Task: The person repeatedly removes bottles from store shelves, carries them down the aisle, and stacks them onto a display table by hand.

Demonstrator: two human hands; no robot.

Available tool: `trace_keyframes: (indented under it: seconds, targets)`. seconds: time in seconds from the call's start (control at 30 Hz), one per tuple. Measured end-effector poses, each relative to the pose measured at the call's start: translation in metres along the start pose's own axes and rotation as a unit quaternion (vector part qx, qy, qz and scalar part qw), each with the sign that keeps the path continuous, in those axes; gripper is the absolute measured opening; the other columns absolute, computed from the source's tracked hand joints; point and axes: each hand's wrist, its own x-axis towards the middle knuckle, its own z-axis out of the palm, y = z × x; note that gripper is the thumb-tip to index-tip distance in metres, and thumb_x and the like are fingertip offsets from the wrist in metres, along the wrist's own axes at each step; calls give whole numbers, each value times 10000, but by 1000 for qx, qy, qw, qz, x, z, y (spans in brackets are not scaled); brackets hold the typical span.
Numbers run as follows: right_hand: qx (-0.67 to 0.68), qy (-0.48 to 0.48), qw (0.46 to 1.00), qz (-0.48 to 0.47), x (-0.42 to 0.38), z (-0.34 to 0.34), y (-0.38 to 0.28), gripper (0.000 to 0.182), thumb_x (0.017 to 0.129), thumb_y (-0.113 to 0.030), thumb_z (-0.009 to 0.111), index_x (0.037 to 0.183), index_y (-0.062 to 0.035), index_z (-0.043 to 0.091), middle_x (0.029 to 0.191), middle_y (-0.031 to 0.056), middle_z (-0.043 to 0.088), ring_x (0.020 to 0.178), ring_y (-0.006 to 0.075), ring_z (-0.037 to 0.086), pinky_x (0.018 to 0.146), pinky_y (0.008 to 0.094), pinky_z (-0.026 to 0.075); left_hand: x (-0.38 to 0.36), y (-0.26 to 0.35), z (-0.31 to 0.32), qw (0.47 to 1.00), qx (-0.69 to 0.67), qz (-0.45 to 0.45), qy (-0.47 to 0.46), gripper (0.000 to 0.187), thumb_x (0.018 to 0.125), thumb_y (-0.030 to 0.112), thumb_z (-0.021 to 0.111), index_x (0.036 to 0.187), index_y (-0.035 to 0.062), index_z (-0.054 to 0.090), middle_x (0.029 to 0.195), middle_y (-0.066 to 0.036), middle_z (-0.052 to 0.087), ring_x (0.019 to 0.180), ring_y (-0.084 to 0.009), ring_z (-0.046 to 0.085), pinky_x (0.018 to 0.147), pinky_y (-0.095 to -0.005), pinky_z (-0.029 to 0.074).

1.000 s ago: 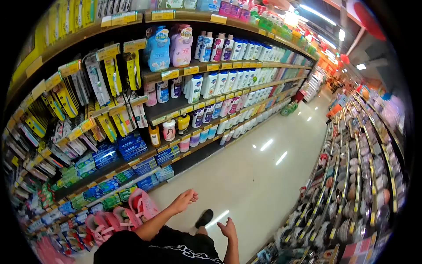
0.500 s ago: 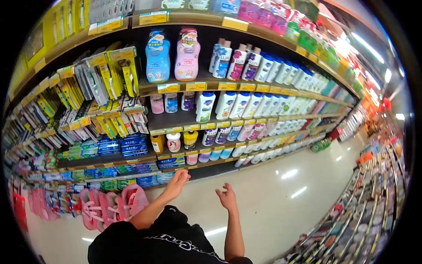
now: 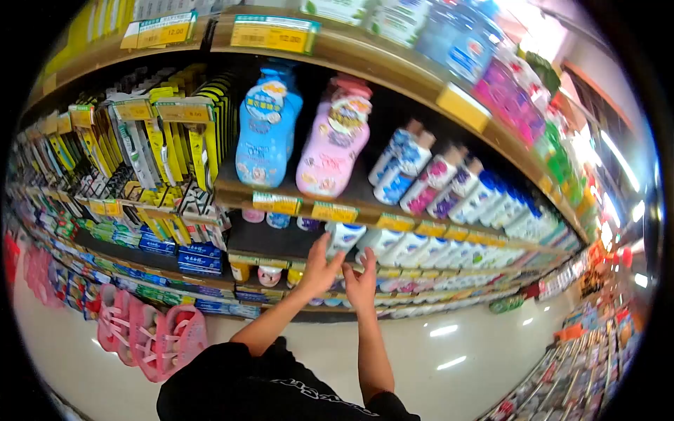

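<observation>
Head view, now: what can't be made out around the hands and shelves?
- Left hand on white bottle: contact unclear, fingertips overlap its edge.
- White bottle's cap: hidden by the shelf edge above.
- White bottle's base: hidden behind the hands.
- Top-shelf white bottles: tops cut off by the picture's upper edge.
- Right-side rack goods: blurred, too small.

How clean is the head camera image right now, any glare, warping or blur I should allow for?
Head view: fisheye curvature bends the shelves, black rim around; ceiling lights glare on the floor; upper-right background washed out; dark shadow behind the blue bottle; far-aisle goods too soft to read.
</observation>
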Motion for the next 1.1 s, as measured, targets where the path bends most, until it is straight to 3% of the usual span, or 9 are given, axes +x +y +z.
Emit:
trace_keyframes:
  seconds: [0.07, 0.17, 0.3, 0.43, 0.7, 0.83, 0.87, 1.03, 1.1]
  targets:
    - [-12, 7, 998, -59, 28, -1, 6, 713, 876, -48, 640, 1456, 0, 228, 1483, 199, 296, 1320, 315, 392, 878, 359, 522, 20, 7, 16, 998, 38, 45, 29, 682, 863, 298, 648, 1360, -61, 347, 1303, -281, 444, 1193, -439, 435, 1020, -476, 345]
    - [40, 10, 999, -31, 44, 9, 10, 665, 909, -65, 597, 1456, 12, 225, 1457, 196, 344, 1294, 287, 417, 930, 368, 483, 32, 7, 21, 994, 77, 67, 37, 675, 832, 290, 662, 1322, -68, 367, 1228, -283, 474, 1106, -455, 460, 951, -505, 371]
    - [83, 20, 996, -31, 44, 14, 6, 638, 845, -16, 628, 1405, -13, 321, 1278, 154, 508, 1158, 238, 522, 906, 349, 489, 25, 5, 23, 993, 104, 48, 25, 618, 854, 278, 637, 1331, -18, 377, 1251, -254, 448, 1131, -441, 433, 960, -512, 345]
    - [127, 23, 990, -53, 22, 3, 32, 595, 822, -5, 665, 1340, -17, 373, 1211, 133, 540, 1052, 224, 574, 900, 353, 491, 0, 10, 15, 992, 71, 102, -8, 528, 874, 239, 645, 1295, -11, 447, 1262, -220, 466, 1182, -402, 441, 993, -475, 368]
    - [77, -47, 981, -173, -39, -35, 4, 716, 798, -101, 733, 1384, 48, 351, 1286, 171, 455, 1203, 285, 450, 1031, 416, 361, -90, 65, 6, 988, 47, 106, 97, 551, 868, 234, 665, 1326, 8, 459, 1281, -206, 487, 1203, -371, 471, 998, -427, 395]
    - [11, -113, 967, -227, -82, -49, -6, 690, 735, -104, 759, 1328, 47, 442, 1169, 188, 495, 1093, 323, 497, 928, 411, 411, -158, 84, 2, 987, 38, 30, 150, 582, 871, 249, 669, 1347, 8, 435, 1296, -205, 496, 1203, -361, 492, 994, -407, 396]
    - [15, -128, 967, -219, -97, -47, -4, 660, 715, -95, 768, 1293, 47, 483, 1083, 169, 527, 977, 306, 527, 818, 384, 441, -179, 88, -1, 986, 32, 10, 162, 587, 878, 263, 665, 1348, 5, 426, 1280, -205, 510, 1198, -353, 502, 987, -400, 401]
    - [25, -291, 950, -111, -180, -45, 26, 628, 678, -100, 801, 1251, -17, 556, 937, 107, 564, 780, 211, 571, 670, 316, 470, -284, 83, -11, 961, 136, -141, 194, 487, 862, 295, 662, 1271, 74, 516, 1025, -182, 564, 951, -378, 573, 823, -426, 461]
    - [1, -356, 927, -117, -213, -44, 23, 599, 677, -106, 806, 1224, -21, 578, 938, 106, 577, 757, 189, 590, 654, 294, 493, -328, 73, -17, 948, 179, -152, 214, 497, 859, 311, 668, 1271, 73, 526, 1043, -182, 564, 956, -368, 576, 813, -414, 462]
